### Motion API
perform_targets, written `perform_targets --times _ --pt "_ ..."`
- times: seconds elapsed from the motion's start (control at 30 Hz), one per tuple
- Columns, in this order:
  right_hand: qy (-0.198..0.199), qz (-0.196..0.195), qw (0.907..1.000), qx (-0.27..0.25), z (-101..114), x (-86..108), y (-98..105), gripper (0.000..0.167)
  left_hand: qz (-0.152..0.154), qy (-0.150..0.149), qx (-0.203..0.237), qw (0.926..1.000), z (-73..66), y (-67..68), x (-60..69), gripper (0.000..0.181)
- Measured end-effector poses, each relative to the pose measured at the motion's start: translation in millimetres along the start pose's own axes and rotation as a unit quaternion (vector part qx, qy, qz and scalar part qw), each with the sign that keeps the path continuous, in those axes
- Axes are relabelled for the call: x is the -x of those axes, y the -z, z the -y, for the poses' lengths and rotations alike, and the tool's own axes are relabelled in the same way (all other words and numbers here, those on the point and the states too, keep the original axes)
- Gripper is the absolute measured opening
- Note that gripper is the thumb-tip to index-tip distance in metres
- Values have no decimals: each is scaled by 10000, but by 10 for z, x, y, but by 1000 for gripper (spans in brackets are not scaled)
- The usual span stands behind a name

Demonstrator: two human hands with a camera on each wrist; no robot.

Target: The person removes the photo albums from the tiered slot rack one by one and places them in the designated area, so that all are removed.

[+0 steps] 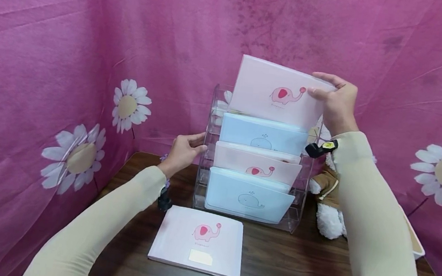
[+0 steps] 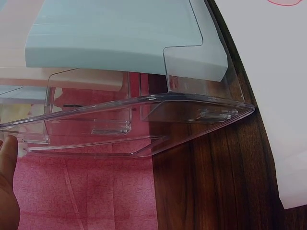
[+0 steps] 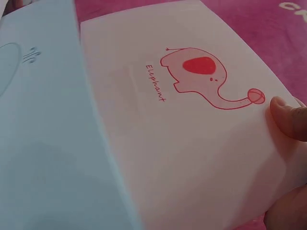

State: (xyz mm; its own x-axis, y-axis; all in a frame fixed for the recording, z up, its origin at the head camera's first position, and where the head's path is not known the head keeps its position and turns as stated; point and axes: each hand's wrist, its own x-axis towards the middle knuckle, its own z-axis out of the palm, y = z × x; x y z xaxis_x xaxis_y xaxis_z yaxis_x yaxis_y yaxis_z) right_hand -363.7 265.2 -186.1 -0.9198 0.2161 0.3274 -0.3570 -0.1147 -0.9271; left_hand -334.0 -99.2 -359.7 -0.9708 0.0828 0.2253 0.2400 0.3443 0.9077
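Note:
A clear plastic tiered rack (image 1: 295, 218) stands on the table with pink and blue folders in its tiers. At the top, my right hand (image 1: 341, 102) pinches the upper right corner of a pink elephant folder (image 1: 265, 83), thumb in front and fingers behind. That folder leans a little, its lower edge behind a blue whale folder (image 1: 242, 129). Further down sit another pink folder (image 1: 231, 157) and a blue one (image 1: 222, 191) in front. My left hand (image 1: 181, 154) holds the rack's left side; in the left wrist view, one finger (image 2: 8, 158) shows beside the clear wall.
Another pink elephant folder (image 1: 175, 238) with a gold label lies flat in front of the rack. A plush toy (image 1: 327, 220) sits to the right, partly behind my right arm, near a white-edged object (image 1: 416, 247). Pink flowered cloth (image 1: 175, 35) hangs behind.

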Motion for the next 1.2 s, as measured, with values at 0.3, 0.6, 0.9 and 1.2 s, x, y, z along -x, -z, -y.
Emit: perform_targets --times 0.3,0.6,0.9,1.2 --pt "300 -565 9940 -892 290 22 161 49 -22 10 50 10000 9 -5 -20 51" --pt "433 -512 9685 -2398 387 188 336 49 -28 34 56 10000 13 -6 -11 51" --pt "477 -114 9616 -2699 177 594 446 38 -65 84 85 9999 29 31 0 51" --pt "138 444 9690 -2427 -126 1009 532 36 -105 101 66 9999 17 70 28 51"
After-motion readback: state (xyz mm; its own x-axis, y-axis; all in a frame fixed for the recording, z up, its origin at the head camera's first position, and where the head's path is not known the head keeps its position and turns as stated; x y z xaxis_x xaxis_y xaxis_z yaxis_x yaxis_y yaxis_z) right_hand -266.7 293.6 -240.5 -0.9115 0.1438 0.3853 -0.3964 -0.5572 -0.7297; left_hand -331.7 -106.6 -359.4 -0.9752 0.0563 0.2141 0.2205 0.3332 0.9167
